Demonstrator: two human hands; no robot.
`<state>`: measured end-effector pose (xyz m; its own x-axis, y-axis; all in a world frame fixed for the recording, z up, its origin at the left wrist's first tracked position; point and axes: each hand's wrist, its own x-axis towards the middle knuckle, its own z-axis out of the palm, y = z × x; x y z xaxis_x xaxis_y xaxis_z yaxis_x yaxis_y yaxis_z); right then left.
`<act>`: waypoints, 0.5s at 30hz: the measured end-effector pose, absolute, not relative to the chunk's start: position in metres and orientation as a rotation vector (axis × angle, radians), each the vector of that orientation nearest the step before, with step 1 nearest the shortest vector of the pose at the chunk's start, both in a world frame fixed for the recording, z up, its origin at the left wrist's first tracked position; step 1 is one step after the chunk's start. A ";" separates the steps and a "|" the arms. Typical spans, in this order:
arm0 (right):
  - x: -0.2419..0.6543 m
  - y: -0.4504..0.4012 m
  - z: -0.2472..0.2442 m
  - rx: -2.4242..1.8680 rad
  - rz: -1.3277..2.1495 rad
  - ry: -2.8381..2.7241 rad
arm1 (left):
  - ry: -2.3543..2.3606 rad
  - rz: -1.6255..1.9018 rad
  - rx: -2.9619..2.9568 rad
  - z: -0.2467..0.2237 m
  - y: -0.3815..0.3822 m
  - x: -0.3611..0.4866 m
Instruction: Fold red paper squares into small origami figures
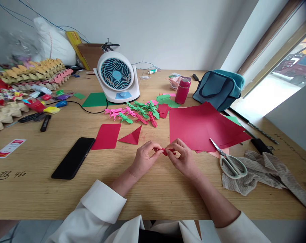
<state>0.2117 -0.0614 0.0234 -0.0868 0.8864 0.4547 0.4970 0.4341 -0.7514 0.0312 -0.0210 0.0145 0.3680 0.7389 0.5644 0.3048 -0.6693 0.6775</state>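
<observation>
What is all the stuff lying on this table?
small folded paper piece: one, red, pinched between both hands
paper sheets: a stack, red, right of the hands
paper rectangle: one, red, left of centre
paper triangle: one, red, beside the rectangle
folded paper figures: many, pink, green and red, mid-table
scissors: one pair, pale handles, on the sheets' edge
cloth: one, grey, far right
phone: one, black, front left
fan: one, white and blue, at the back
flask: one, red, behind the sheets
bag: one, teal, back right
table: one, light wood
left hand: fingers on the piece
right hand: fingers on the piece
</observation>
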 end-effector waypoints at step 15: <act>0.212 -0.061 0.021 -1.189 0.483 -1.760 | 0.888 1.162 2.196 0.019 -0.019 0.032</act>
<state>0.2120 -0.0606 0.0210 -0.1025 0.8748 0.4735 0.5104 0.4549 -0.7298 0.0316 -0.0195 0.0186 0.4233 0.7380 0.5255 0.3132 -0.6635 0.6795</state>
